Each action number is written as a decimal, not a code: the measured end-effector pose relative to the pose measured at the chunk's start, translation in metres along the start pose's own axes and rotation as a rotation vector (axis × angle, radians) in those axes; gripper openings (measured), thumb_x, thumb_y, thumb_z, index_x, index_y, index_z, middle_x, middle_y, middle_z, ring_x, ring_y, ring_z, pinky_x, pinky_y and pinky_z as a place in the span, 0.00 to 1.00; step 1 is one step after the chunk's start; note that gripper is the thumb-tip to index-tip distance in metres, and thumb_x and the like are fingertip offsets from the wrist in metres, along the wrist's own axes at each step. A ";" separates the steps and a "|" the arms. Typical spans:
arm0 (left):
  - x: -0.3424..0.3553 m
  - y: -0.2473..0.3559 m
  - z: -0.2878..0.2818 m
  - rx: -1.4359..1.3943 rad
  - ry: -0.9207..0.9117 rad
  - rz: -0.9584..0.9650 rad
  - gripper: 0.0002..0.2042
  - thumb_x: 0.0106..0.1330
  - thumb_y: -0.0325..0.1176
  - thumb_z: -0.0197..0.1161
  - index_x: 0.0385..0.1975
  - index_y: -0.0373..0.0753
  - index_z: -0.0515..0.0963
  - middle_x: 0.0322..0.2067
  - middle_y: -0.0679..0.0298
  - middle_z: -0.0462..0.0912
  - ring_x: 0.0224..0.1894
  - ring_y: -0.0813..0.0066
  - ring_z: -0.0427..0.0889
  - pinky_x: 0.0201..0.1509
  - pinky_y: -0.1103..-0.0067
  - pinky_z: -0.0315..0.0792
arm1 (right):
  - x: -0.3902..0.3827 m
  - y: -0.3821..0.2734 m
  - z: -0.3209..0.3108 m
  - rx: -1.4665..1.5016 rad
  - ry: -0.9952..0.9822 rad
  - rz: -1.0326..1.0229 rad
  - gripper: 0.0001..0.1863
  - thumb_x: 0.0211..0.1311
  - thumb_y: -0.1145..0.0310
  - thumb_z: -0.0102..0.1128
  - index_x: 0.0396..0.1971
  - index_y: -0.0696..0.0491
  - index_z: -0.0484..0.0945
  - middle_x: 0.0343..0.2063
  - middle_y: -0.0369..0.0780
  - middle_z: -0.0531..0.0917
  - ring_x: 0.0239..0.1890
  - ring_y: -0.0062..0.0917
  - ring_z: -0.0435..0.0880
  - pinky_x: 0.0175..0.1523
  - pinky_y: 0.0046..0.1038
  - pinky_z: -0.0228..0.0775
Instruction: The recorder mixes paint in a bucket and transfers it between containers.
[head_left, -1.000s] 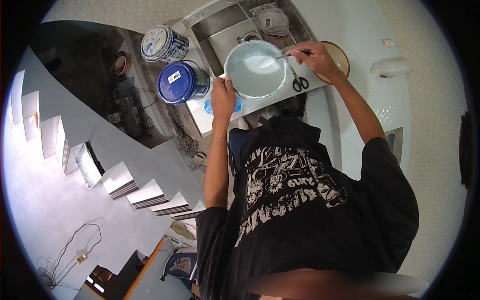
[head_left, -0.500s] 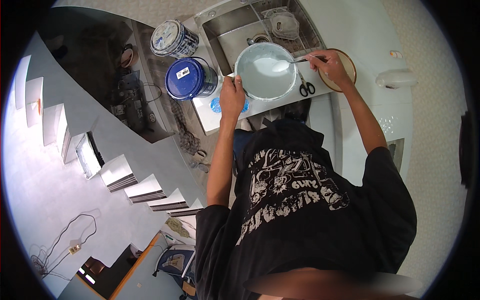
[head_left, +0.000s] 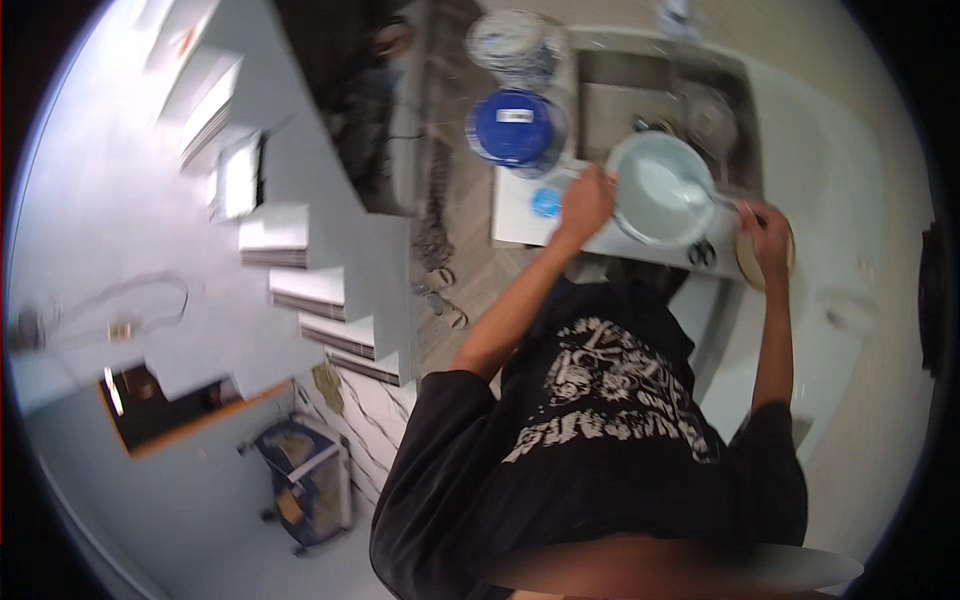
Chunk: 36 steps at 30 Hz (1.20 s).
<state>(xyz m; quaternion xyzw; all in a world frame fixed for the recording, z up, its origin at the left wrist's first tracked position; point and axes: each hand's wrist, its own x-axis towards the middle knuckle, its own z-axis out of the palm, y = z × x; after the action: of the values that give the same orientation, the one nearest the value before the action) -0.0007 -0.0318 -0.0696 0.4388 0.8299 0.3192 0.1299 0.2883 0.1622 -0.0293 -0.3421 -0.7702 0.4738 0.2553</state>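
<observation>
A pale bucket (head_left: 650,240) stands at the front edge of the sink, with white paint-like liquid (head_left: 662,195) inside. My left hand (head_left: 588,205) is closed on its left rim. In my right hand (head_left: 766,238) is the handle of a spoon (head_left: 722,201), whose pale bowl reaches into the bucket over the liquid. Black-handled scissors (head_left: 703,253) lie beside the bucket, below the spoon. A round tan-rimmed plate or lid (head_left: 750,265) sits partly behind my right hand. Left of the bucket lies a blue disc (head_left: 546,203). Motion blurs this frame.
A blue-lidded bucket (head_left: 512,130) and a paint-smeared bucket (head_left: 510,45) stand to the left. Behind the bucket is the steel sink (head_left: 610,85), with a clear container (head_left: 708,125) in it. A whitish bottle (head_left: 848,310) lies on the right counter. Sandals (head_left: 445,300) lie on the floor.
The whole view has swung, so the counter and bucket appear farther right and lower. My left hand stays on the bucket's rim and my right hand still holds the spoon.
</observation>
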 end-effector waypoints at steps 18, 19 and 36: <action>-0.015 0.024 -0.011 -0.064 -0.016 -0.091 0.19 0.71 0.45 0.53 0.43 0.32 0.65 0.39 0.45 0.77 0.43 0.44 0.79 0.43 0.53 0.72 | 0.007 0.009 -0.001 0.059 -0.043 0.115 0.11 0.68 0.68 0.60 0.36 0.62 0.83 0.18 0.34 0.76 0.22 0.15 0.72 0.30 0.19 0.65; -0.014 0.023 -0.011 -0.069 -0.022 -0.086 0.19 0.71 0.45 0.53 0.43 0.32 0.65 0.39 0.45 0.77 0.43 0.44 0.79 0.43 0.53 0.72 | 0.010 0.009 -0.001 0.065 -0.046 0.098 0.11 0.68 0.68 0.60 0.36 0.62 0.83 0.18 0.33 0.76 0.22 0.15 0.72 0.30 0.19 0.65; -0.046 0.012 -0.077 -0.287 0.244 0.029 0.18 0.70 0.44 0.57 0.41 0.32 0.69 0.32 0.47 0.72 0.36 0.47 0.74 0.39 0.60 0.67 | -0.007 0.010 -0.005 0.308 0.100 0.278 0.09 0.67 0.66 0.61 0.34 0.57 0.82 0.19 0.30 0.74 0.20 0.12 0.68 0.27 0.15 0.58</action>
<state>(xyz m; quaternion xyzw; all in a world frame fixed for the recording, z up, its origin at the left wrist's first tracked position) -0.0041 -0.0957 -0.0061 0.3859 0.7790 0.4869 0.0848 0.2990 0.1623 -0.0368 -0.4251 -0.6205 0.5989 0.2747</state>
